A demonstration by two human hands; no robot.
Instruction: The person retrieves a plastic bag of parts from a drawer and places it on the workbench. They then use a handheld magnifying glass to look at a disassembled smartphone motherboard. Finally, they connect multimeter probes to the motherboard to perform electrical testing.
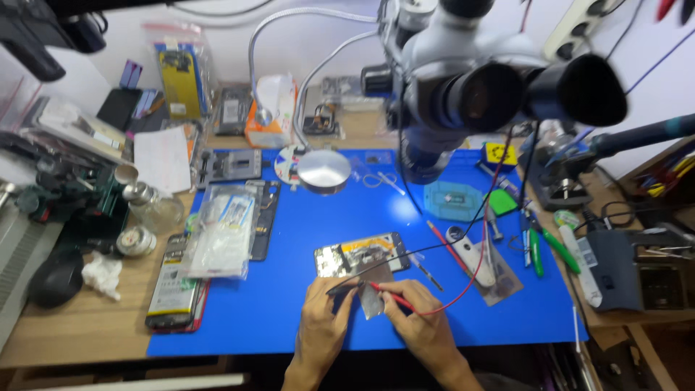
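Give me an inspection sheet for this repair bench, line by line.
Surface: blue mat on a wooden bench.
Job's things: opened phone on the mat; small metal plate just in front of it, between the hands.
Hands: left hand holds a black probe; right hand holds a red probe; both tips meet near the plate.
Clutter: clear bags, phone with exposed battery, tweezers and green-handled tools, crumpled tissue.
Cables: red lead and black lead cross the mat.
Surroundings: microscope overhead, gooseneck lamp, soldering station on the right.
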